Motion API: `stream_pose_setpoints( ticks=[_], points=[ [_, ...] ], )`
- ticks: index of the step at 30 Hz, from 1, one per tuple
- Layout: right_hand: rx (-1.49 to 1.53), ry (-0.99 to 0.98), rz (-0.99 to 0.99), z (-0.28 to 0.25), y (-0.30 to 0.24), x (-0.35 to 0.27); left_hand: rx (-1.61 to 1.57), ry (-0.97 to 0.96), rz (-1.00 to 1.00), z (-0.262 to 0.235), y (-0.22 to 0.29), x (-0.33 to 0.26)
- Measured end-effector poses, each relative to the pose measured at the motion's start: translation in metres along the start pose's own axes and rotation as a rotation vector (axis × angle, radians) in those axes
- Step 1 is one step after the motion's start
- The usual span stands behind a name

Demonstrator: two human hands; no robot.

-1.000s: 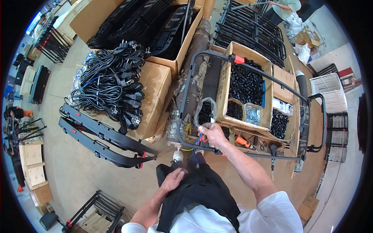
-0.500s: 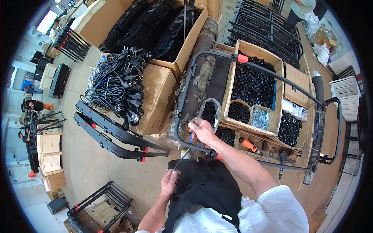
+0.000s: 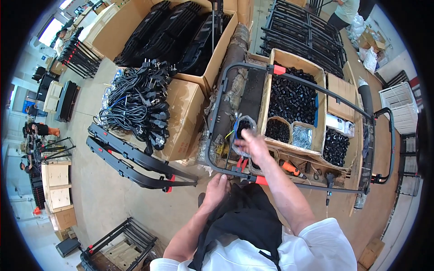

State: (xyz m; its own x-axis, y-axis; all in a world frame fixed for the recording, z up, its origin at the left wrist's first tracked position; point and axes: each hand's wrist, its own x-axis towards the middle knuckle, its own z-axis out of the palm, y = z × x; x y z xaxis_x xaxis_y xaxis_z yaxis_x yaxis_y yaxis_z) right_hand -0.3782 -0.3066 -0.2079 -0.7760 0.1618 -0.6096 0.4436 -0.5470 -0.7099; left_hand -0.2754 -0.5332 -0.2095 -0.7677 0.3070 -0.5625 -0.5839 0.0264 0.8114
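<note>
My left hand is closed at the near bar of a black tubular frame, apparently pinching a black cable whose held part is hidden. The cable's bare-ended coloured wires, blue and yellow-green among them, stand up beyond that bar. My right hand, blurred by motion, reaches over the bar with its fingers apart and nothing visible in them. Just beyond its fingertips is a clear plastic bag of small black parts. Red clips sit on the near bar.
Bundled black power cords lie on a cardboard box to the left. On the right stands a wooden tray with black parts and screws. An orange-handled tool and an electric screwdriver lie near the bench's front edge.
The coloured wires have passed from between my hands to the far side of the near bar. My left hand has moved up to the bar; my right hand has shifted right, its fingers spreading.
</note>
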Motion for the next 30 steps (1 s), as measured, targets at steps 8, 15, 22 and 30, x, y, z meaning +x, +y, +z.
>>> stream_pose_setpoints(
  ticks=[8,15,22,30],
  points=[
    [-1.012,-0.128,-0.225,0.033,0.02,-0.014,-0.121,-0.082,-0.051,-0.017,-0.012,0.012],
    [-1.129,-0.06,-0.366,0.056,0.012,0.005,-0.044,-0.084,0.022,-0.022,-0.015,0.014],
    [-1.191,-0.101,-0.325,0.059,0.012,0.017,-0.132,-0.044,-0.026,-0.016,-0.006,0.012],
    [-1.206,-0.138,-0.196,0.008,-0.022,0.035,-0.26,0.021,-0.005,-0.007,-0.008,0.011]
  ],
)
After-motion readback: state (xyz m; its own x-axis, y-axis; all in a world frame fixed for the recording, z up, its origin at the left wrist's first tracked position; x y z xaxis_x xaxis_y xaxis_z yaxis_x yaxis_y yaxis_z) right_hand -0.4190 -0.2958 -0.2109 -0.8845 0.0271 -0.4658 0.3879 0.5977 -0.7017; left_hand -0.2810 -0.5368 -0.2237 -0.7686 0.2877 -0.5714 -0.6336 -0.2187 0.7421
